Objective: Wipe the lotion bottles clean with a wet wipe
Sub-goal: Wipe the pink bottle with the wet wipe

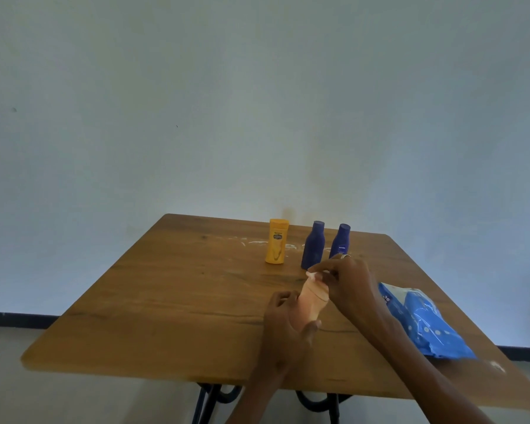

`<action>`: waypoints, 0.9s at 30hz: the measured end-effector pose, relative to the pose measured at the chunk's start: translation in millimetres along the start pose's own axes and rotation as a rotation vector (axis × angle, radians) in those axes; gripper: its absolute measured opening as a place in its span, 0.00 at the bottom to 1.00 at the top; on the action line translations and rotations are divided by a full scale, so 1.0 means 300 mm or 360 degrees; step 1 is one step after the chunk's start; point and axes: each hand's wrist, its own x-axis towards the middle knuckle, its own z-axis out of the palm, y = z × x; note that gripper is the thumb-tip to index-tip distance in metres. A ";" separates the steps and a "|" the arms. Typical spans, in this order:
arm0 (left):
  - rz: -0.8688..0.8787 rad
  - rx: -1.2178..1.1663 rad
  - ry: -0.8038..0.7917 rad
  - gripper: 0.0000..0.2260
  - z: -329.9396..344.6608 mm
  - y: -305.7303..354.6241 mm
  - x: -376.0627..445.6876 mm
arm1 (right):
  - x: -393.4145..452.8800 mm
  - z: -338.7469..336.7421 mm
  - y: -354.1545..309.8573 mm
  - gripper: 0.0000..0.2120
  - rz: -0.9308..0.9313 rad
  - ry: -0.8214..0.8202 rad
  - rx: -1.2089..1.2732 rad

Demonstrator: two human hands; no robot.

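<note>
A: Lotion bottle, pale peach (311,301): by what is it held?

B: It is gripped around its lower body by the curled fingers and thumb of the left hand (283,328), tilted with its cap end directed away from the person, above the wooden table (166,301).

A: And at the cap end?

B: A small white piece, taken to be the wet wipe (313,275), is pinched against the cap by the narrowly closed fingertips of the right hand (346,283). A ring (345,256) is seen on one finger. How much of the wipe is folded under the fingers cannot be told.

A: What is shown beyond the hands?

B: Three bottles are stood upright towards the far edge. A yellow bottle (276,241) is placed to the left; a dark blue bottle (313,245) stands apart from it, and a second blue bottle (340,241), labelled in white, is set near that one, its base hidden behind the right hand. White smears (257,242) are seen on the wood around them.

A: And to the right?

B: A blue wipes packet (423,325) is laid flat near the right edge, just beside the right forearm. Dark metal legs (214,396) are visible beneath the table, and a pale wall (257,102) stands behind.
</note>
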 end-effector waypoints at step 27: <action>-0.1244 -0.1801 -0.0340 0.15 -0.044 -0.050 0.052 | -0.189 0.249 0.052 0.10 0.0240 0.0182 0.0654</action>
